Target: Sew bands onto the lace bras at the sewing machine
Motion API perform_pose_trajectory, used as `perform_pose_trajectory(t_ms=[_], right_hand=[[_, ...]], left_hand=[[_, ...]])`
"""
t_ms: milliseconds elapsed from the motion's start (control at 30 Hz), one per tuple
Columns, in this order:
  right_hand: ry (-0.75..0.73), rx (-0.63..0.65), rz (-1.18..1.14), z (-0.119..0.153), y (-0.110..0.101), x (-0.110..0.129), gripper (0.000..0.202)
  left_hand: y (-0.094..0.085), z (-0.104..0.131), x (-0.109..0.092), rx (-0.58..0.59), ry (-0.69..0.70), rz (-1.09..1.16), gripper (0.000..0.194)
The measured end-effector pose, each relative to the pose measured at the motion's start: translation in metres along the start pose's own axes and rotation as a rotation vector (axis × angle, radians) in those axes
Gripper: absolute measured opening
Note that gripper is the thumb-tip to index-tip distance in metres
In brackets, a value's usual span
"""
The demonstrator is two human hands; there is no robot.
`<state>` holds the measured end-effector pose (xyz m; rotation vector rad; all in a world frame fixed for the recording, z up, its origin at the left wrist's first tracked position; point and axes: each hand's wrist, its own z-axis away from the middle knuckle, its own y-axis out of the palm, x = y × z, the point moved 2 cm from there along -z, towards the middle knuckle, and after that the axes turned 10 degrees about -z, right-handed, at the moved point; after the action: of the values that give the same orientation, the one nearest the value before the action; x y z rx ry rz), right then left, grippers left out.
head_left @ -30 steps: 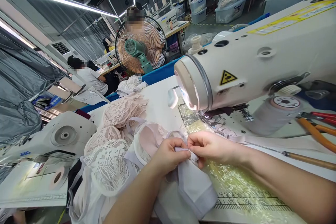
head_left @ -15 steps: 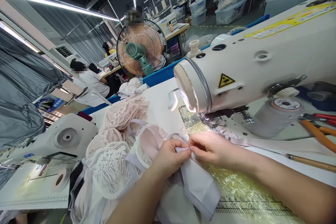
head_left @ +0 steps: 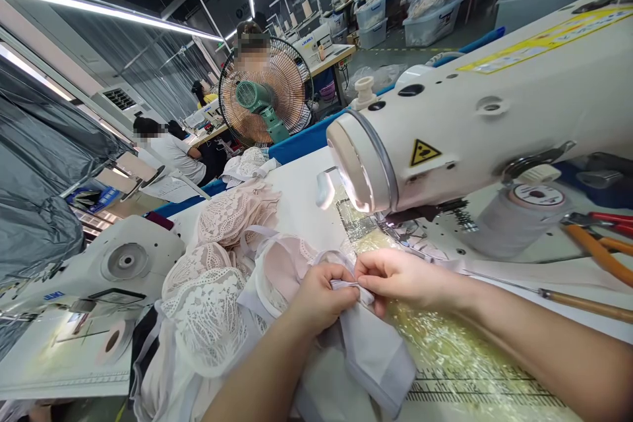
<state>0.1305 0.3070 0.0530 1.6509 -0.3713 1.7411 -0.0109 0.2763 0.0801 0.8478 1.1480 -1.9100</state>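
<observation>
My left hand [head_left: 324, 293] is closed on the edge of a pale lilac and pink bra [head_left: 284, 270], thumb pressed against the fingers. Close beside it, my right hand [head_left: 388, 277] pinches the same edge, its fingertips almost touching the left thumb. A wide lilac fabric band [head_left: 376, 356] of the bra hangs down below both hands onto the table. To the left lies a heap of lace bra cups [head_left: 210, 323]. Just behind my hands is the lit head of a white sewing machine [head_left: 363, 161]. The exact edge between my fingertips is partly hidden.
On the right lie a wooden-handled awl [head_left: 583, 304], orange-handled scissors [head_left: 598, 254] and a thread cone [head_left: 514, 221]. A ruler strip [head_left: 475, 388] runs along the table. At left stands a second sewing machine [head_left: 123, 260]; a fan [head_left: 267, 92] and seated people are beyond.
Both hands keep nearly the same place on the bra. The right hand's fingers have shifted slightly, with a lower fingertip now showing beneath the fabric edge.
</observation>
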Motion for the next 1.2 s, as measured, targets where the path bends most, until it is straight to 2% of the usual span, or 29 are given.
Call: perform_pose_trajectory(t_ms=[167,467,700,800,1000,1200], right_hand=[[0.011,0.01,0.051,0.001,-0.002,0.007,0.029],[0.042,-0.036,0.202,0.006,-0.001,0.014,0.011],[-0.061,-0.065,0.364,0.005,0.002,0.012,0.012],[-0.053,-0.062,0.303,0.005,0.002,0.008,0.01],[-0.056,-0.058,0.028,0.003,0.001,0.008,0.007],[-0.032,-0.076,0.125,0.003,-0.004,0.012,0.012]], left_hand=[[0.0,-0.003,0.004,0.002,-0.018,0.026,0.007],[0.001,-0.005,0.005,0.0,-0.009,-0.007,0.006],[0.001,-0.004,0.004,0.0,-0.018,-0.002,0.006],[-0.001,-0.004,0.004,0.028,-0.001,0.023,0.006],[-0.003,-0.005,0.008,0.073,0.008,0.111,0.008],[-0.002,-0.005,0.005,0.048,-0.02,0.135,0.009]])
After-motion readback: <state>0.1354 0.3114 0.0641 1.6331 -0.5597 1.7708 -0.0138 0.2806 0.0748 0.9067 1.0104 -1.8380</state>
